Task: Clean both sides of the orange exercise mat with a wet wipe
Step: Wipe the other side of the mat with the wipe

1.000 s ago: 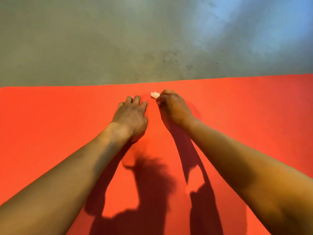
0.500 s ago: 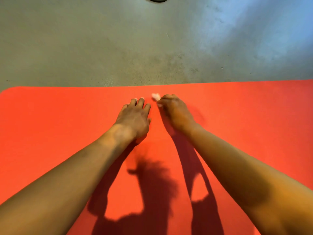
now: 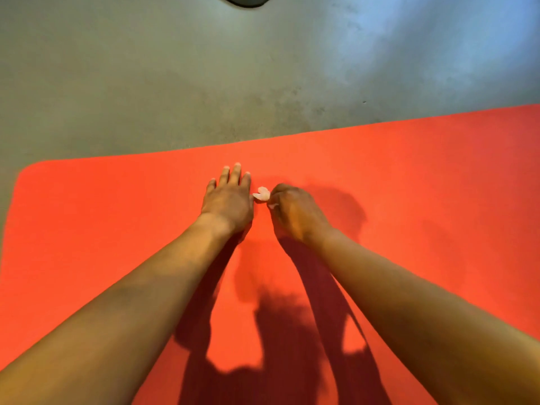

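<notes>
The orange exercise mat (image 3: 409, 185) lies flat on a grey concrete floor (image 3: 175, 83) and fills the lower part of the view, its far edge running slightly upward from left to right and its rounded far-left corner (image 3: 32, 168) showing against the concrete. Both bare forearms reach forward over it from the bottom corners. The left hand (image 3: 229, 200) rests palm down on the mat a little short of the far edge, its fingers straight and close together and holding nothing. Just to its right, the right hand (image 3: 295, 213) is curled into a loose fist with its knuckles up, and it pinches a small crumpled wet wipe (image 3: 261, 194) at its fingertips (only a pale, scrunched tuft of the wipe sticks out toward the left hand, and the rest is hidden in the fist). The tuft sits in the narrow gap between the two hands, close to the edge of the left hand; whether it touches that hand or the mat cannot be told. Dark shadows of the arms and of the person's head fall across the near half of the mat. At the top edge of the view, part of a dark object (image 3: 242, 0) lies on the floor, too cropped to identify.
</notes>
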Action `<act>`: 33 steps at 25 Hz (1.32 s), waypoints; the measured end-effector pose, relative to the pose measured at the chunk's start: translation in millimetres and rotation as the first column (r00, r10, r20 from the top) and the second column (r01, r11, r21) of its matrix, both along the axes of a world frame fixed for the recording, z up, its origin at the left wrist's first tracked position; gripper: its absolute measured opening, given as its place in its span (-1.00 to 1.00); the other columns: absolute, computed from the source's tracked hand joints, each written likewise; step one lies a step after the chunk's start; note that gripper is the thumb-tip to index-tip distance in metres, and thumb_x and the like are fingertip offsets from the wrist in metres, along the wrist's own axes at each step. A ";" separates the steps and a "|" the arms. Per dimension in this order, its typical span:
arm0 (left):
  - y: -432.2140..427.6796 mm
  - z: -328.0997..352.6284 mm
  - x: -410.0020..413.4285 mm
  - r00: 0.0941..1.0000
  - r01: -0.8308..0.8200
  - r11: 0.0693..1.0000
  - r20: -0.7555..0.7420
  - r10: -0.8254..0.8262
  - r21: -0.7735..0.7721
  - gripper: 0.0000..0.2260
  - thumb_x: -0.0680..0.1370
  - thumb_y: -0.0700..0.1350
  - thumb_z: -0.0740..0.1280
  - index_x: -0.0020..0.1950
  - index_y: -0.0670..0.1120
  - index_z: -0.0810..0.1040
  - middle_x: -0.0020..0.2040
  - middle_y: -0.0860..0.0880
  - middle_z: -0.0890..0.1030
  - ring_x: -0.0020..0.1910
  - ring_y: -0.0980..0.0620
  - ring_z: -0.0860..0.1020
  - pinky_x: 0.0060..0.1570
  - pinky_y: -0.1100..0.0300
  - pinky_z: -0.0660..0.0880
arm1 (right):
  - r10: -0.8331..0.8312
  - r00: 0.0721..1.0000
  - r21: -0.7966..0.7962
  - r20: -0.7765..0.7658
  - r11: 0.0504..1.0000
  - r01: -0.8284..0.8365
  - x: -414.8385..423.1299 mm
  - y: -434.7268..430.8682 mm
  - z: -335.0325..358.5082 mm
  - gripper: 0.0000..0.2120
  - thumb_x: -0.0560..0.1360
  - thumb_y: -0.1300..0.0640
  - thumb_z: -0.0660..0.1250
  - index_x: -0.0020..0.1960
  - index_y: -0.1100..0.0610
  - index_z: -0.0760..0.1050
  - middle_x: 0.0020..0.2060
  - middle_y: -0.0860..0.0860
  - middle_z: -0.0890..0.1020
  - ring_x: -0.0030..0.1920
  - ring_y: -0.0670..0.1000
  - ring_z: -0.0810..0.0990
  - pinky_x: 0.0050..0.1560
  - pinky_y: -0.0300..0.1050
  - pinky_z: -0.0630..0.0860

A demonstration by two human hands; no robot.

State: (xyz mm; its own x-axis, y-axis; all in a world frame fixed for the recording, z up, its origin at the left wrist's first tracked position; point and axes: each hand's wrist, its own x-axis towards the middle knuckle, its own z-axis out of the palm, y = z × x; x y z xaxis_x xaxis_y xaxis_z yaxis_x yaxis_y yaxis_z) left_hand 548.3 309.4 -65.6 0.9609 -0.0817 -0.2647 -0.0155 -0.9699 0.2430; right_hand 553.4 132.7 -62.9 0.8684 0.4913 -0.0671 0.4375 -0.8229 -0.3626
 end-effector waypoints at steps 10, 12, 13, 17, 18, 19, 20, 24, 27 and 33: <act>35.2 24.2 -24.7 0.996 -0.046 0.997 -0.071 0.051 0.067 -0.48 0.60 0.07 0.26 0.50 -0.10 0.28 0.57 -0.19 0.18 0.56 -0.25 0.13 0.44 -0.24 0.25 | -0.044 0.997 0.109 -0.067 0.993 0.051 -38.1 -1.0 18.2 -0.82 0.49 0.30 0.24 -0.13 0.24 0.63 -0.09 0.17 0.64 -0.05 0.20 0.60 -0.02 -0.01 0.42; 45.9 25.3 -31.1 0.993 -0.074 0.995 -0.081 0.080 0.070 -0.50 0.59 0.07 0.27 0.47 -0.10 0.30 0.53 -0.19 0.23 0.53 -0.24 0.19 0.40 -0.24 0.31 | 0.178 0.981 0.007 -0.076 0.984 -0.177 -45.3 21.8 22.5 -0.86 0.51 0.24 0.24 -0.13 0.19 0.57 -0.11 0.13 0.62 -0.07 0.25 0.63 -0.07 0.04 0.52; 51.9 25.9 -35.6 0.992 -0.088 0.994 -0.088 0.094 0.070 -0.50 0.59 0.07 0.27 0.47 -0.10 0.30 0.52 -0.18 0.23 0.52 -0.24 0.19 0.39 -0.24 0.32 | 0.162 0.986 0.013 -0.046 0.987 -0.161 -40.5 26.2 24.6 -0.87 0.53 0.22 0.24 -0.07 0.18 0.57 -0.10 0.10 0.62 -0.06 0.22 0.64 -0.07 0.02 0.53; 84.0 22.4 -49.1 0.987 -0.113 0.988 -0.100 0.123 0.107 -0.47 0.59 0.10 0.28 0.49 -0.09 0.27 0.55 -0.19 0.19 0.56 -0.25 0.12 0.42 -0.26 0.28 | -0.384 0.923 0.069 -0.023 0.920 0.385 6.7 15.6 21.4 -0.76 0.57 0.28 0.24 0.19 0.29 0.58 0.06 0.25 0.64 0.10 0.27 0.61 0.05 -0.01 0.42; 91.6 21.7 -50.5 0.987 -0.116 0.986 -0.099 0.129 0.120 -0.45 0.59 0.13 0.28 0.50 -0.08 0.26 0.56 -0.19 0.18 0.57 -0.26 0.10 0.44 -0.26 0.26 | -0.465 0.885 0.035 0.000 0.885 0.465 17.4 11.7 16.6 -0.76 0.57 0.30 0.24 0.19 0.32 0.57 0.07 0.30 0.63 0.10 0.30 0.60 0.04 0.04 0.41; 97.1 21.4 -51.5 0.986 -0.119 0.985 -0.102 0.132 0.127 -0.43 0.59 0.17 0.28 0.50 -0.08 0.26 0.57 -0.19 0.16 0.58 -0.26 0.08 0.44 -0.27 0.24 | -0.471 0.882 0.034 0.014 0.882 0.470 22.9 15.5 13.9 -0.78 0.57 0.30 0.24 0.14 0.32 0.57 0.04 0.30 0.64 0.06 0.31 0.61 -0.01 0.07 0.42; 100.0 20.9 -51.9 0.986 -0.115 0.985 -0.108 0.129 0.127 -0.42 0.59 0.19 0.28 0.50 -0.07 0.25 0.58 -0.19 0.14 0.58 -0.27 0.07 0.44 -0.29 0.24 | -0.413 0.911 0.058 0.013 0.909 0.412 23.1 24.7 11.3 -0.81 0.56 0.28 0.23 0.06 0.30 0.59 0.00 0.27 0.64 0.00 0.30 0.62 -0.05 0.08 0.43; 99.3 15.5 -48.9 0.987 -0.099 0.986 -0.117 0.115 0.137 -0.45 0.59 0.20 0.27 0.47 -0.05 0.26 0.59 -0.18 0.11 0.57 -0.29 0.06 0.40 -0.34 0.27 | 0.170 0.985 0.070 0.027 0.983 -0.171 9.8 73.0 -1.3 -0.84 0.48 0.24 0.22 -0.16 0.22 0.58 -0.05 0.13 0.61 -0.11 0.26 0.60 -0.14 0.13 0.54; 98.3 13.7 -46.5 0.985 -0.107 0.984 -0.117 0.124 0.142 -0.45 0.59 0.20 0.28 0.48 -0.04 0.25 0.59 -0.16 0.11 0.57 -0.28 0.06 0.40 -0.35 0.27 | 0.218 0.973 0.070 0.068 0.972 -0.223 37.8 94.1 -4.3 -0.81 0.49 0.29 0.23 -0.04 0.23 0.62 -0.06 0.14 0.62 -0.08 0.26 0.60 -0.09 0.11 0.55; 94.4 13.6 -42.7 0.971 -0.157 0.978 -0.160 0.178 0.139 -0.44 0.60 0.16 0.31 0.49 -0.04 0.21 0.60 -0.14 0.06 0.59 -0.27 0.00 0.44 -0.36 0.20 | -0.110 0.989 0.211 0.094 0.974 0.088 78.3 111.2 -26.8 -0.76 0.41 0.35 0.25 -0.02 0.22 0.64 -0.09 0.15 0.62 -0.10 0.22 0.58 -0.14 0.04 0.50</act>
State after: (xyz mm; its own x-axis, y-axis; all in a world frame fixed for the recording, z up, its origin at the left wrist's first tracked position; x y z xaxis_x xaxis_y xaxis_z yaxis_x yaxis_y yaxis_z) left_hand 505.6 403.7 -51.9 0.8975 0.1206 -0.4241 0.1812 -0.9778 0.1053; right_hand 631.7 243.9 -89.7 0.9104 0.3961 0.1196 0.4017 -0.7768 -0.4850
